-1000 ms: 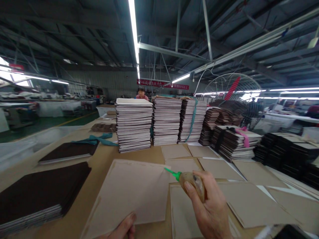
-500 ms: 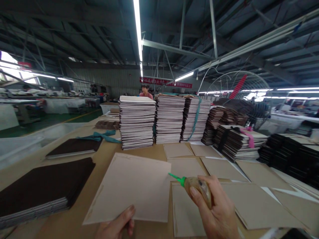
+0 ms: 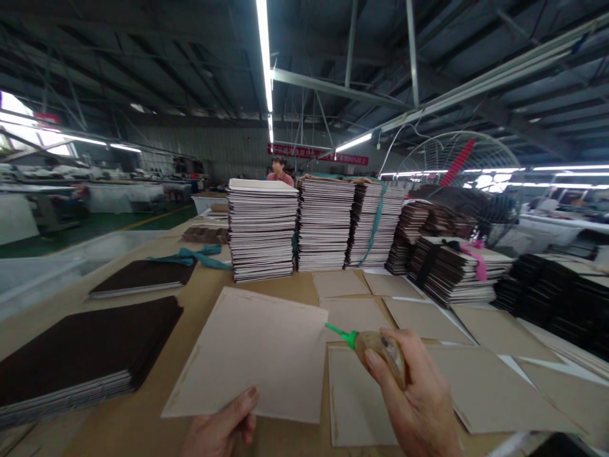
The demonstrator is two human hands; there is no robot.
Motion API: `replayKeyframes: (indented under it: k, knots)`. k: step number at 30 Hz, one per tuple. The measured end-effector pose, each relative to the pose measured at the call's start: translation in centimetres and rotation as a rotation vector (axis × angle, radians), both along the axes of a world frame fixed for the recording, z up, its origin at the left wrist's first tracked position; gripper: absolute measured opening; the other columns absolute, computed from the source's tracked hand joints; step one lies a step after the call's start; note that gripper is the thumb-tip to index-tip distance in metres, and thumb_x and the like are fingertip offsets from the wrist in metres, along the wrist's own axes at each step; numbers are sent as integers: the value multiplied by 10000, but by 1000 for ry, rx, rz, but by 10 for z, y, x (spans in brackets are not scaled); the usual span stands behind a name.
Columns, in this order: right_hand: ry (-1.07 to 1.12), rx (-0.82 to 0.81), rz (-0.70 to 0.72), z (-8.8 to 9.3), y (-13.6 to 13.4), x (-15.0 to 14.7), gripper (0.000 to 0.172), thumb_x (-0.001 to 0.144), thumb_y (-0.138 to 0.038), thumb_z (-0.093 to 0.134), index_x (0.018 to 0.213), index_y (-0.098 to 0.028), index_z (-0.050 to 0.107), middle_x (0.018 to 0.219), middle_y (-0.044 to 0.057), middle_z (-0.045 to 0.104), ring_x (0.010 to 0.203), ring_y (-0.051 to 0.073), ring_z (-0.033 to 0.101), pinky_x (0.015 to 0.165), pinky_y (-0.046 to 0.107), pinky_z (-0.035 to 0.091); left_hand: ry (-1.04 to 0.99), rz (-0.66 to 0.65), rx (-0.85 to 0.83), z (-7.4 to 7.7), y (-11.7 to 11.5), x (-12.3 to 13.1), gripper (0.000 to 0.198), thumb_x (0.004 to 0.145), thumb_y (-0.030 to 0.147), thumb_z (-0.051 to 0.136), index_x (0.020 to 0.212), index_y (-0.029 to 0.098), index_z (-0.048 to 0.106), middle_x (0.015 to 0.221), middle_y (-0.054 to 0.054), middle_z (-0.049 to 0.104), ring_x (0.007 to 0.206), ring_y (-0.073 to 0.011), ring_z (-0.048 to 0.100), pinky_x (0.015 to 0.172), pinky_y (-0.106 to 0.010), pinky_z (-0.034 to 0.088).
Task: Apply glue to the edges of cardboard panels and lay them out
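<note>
A flat, four-cornered beige panel (image 3: 257, 355), matte and stiff like board, is held over the brown tabletop (image 3: 133, 425) in front of the person. Uneven, slightly darker streaks run along its left and far edges, while the middle is smooth and plain. The squeeze bottle (image 3: 380, 355) is rounded and bulging, a cloudy yellowish brown with dark stains, and carries a slim, tapering green nozzle (image 3: 340, 333).

More beige panels (image 3: 364, 397) of the same dull finish lie on the right of the table, some overlapping, with white sheets showing between them. On the left sits a thick dark brown stack (image 3: 85, 349) with pale layered edges, and beyond it a crumpled teal fabric strip (image 3: 190, 255) lies partly over a thinner dark stack (image 3: 143, 278). Farther back, a tall stack (image 3: 261, 235) of alternating white and dark layers stands upright beside two similar ones.

The left hand (image 3: 226, 419) comes in low, gripping the panel by its near edge, thumb flat on the upper face and fingers curled underneath. The right hand (image 3: 419, 393) wraps the bottle, thumb along its near side, and angles the nozzle left toward the panel's far right corner. Whether the tip touches the panel's edge is hard to tell from this angle.
</note>
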State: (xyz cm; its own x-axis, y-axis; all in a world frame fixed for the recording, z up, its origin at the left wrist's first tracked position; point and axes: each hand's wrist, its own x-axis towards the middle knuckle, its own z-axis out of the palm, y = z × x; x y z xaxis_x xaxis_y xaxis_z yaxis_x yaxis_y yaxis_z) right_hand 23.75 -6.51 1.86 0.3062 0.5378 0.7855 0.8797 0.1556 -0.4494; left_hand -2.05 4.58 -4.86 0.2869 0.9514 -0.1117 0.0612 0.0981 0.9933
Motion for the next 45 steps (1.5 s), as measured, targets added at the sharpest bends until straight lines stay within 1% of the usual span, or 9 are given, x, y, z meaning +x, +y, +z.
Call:
replayKeyframes:
  k: [4, 12, 19, 22, 27, 32, 37, 43, 45]
  knots:
    - [46, -30, 13, -3, -4, -2, 227, 945, -420, 519, 1064, -230, 553, 1005, 30, 585, 888, 199, 586, 744, 292, 445, -67, 12, -9, -7, 3, 0, 462, 701, 601, 668, 509, 181, 652, 588, -34, 574, 678, -211, 519, 688, -304, 422]
    - [261, -15, -4, -8, -9, -7, 273, 917, -461, 531, 1056, -229, 567, 975, 23, 599, 820, 206, 584, 693, 296, 435, -133, 8, -21, -6, 3, 2, 437, 719, 570, 696, 548, 168, 672, 591, -28, 579, 658, -187, 510, 687, -285, 427]
    - [74, -75, 90, -28, -11, -2, 221, 938, -403, 540, 1080, -234, 556, 981, 21, 599, 886, 182, 599, 737, 260, 469, -182, 38, -32, -17, 9, 0, 374, 730, 520, 718, 656, 153, 725, 610, -30, 606, 664, -180, 519, 642, -275, 414]
    - [16, -108, 145, -31, -15, -3, 206, 953, -389, 520, 1082, -231, 544, 996, 28, 603, 876, 173, 614, 725, 247, 484, -164, 50, -24, -16, 8, 0, 383, 735, 515, 713, 619, 150, 715, 591, -35, 602, 653, -182, 524, 636, -279, 413]
    - [80, -110, 52, -21, -15, -7, 250, 952, -430, 505, 1094, -229, 552, 1026, 49, 598, 945, 213, 594, 788, 301, 475, -187, 39, -29, -14, 6, -1, 400, 694, 535, 733, 569, 156, 700, 574, -32, 597, 640, -173, 511, 628, -265, 409]
    - [-32, -138, 146, -22, -13, -5, 202, 945, -395, 513, 1050, -230, 564, 942, 34, 617, 812, 192, 628, 666, 265, 497, -215, 46, -21, -9, 6, 1, 410, 692, 508, 741, 498, 157, 657, 588, -37, 589, 658, -169, 509, 604, -244, 421]
    - [62, -155, 93, -23, -14, -6, 243, 942, -433, 509, 1078, -238, 562, 1035, 46, 598, 932, 219, 592, 760, 306, 473, -280, 93, -75, -2, 3, 7, 384, 585, 492, 818, 522, 137, 683, 534, -28, 559, 563, -144, 475, 509, -233, 414]
    - [83, -254, 225, -25, -20, -9, 197, 960, -393, 484, 1055, -235, 553, 978, 38, 586, 866, 191, 584, 731, 294, 458, -303, 103, -60, -2, 3, 7, 355, 598, 465, 821, 576, 127, 716, 543, -31, 582, 546, -133, 494, 502, -221, 424]
    - [67, -237, 205, -25, -21, -8, 202, 960, -388, 490, 1069, -229, 551, 1001, 52, 590, 887, 199, 585, 744, 299, 462, -324, 106, -71, 0, 3, 8, 338, 581, 444, 835, 591, 126, 720, 538, -25, 581, 532, -128, 491, 484, -218, 417]
